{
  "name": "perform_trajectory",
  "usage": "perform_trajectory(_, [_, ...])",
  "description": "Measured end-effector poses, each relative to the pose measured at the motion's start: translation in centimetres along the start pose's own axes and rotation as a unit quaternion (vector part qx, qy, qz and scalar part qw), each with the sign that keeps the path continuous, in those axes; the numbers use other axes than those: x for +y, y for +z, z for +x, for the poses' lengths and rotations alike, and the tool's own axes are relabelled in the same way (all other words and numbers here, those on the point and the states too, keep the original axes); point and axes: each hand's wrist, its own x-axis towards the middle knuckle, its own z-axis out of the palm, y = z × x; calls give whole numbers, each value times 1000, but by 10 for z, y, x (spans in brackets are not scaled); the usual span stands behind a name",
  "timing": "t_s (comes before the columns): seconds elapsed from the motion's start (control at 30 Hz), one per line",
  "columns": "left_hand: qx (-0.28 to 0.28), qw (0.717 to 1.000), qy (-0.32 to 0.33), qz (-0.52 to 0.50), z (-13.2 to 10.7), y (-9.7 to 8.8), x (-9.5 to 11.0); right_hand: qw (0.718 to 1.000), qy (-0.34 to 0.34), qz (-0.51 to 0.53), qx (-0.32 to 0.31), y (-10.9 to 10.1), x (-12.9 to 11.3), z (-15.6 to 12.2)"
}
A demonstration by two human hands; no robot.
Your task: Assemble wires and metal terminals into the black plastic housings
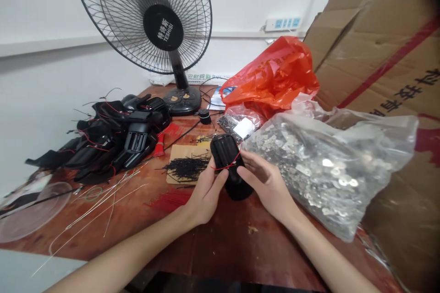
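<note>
Between my two hands, just above the table, is a black plastic housing (225, 149) with what looks like a battery compartment and a red wire across it. My left hand (207, 192) grips its left side, thumb on the near face. On the other side my right hand (266, 182) wraps round it, with the thumb near the red wire. The fingers behind the housing are partly hidden. Left of it, a bundle of short black wires (187, 168) lies on a piece of cardboard, and red wires (168, 200) lie nearer me.
Similar black housings (127, 128) are piled at the left. A standing fan (161, 27) rises behind. On the right are a clear bag of metal pieces (319, 169), a red plastic bag (275, 78) and cardboard boxes (385, 55). Long solder-like strands (99, 208) lie at the left.
</note>
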Motion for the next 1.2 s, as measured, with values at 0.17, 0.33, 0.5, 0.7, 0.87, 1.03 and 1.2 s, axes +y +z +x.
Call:
perform_trajectory(0.17, [-10,995,47,86,-2,-1,-1,1000,-6,-10,10,4,-2,0])
perform_trajectory(0.33, [-7,991,75,110,-2,-2,2,1000,2,-3,5,5,-3,0])
perform_trajectory(0.5, [15,981,127,149,-4,-2,5,1000,-6,-5,5,9,-4,-2])
perform_trajectory(0.7, [38,966,139,213,-7,-1,-6,1000,-6,-3,-2,11,-6,-4])
perform_trajectory(0.87, [35,963,136,231,-8,-1,-6,1000,-9,3,-4,11,-8,-4])
perform_trajectory(1.03, [39,957,148,248,-8,0,-3,1000,-16,-3,-9,11,-9,-5])
perform_trajectory(1.2, [29,960,138,242,-8,1,-4,1000,-10,-6,-14,10,-8,-6])
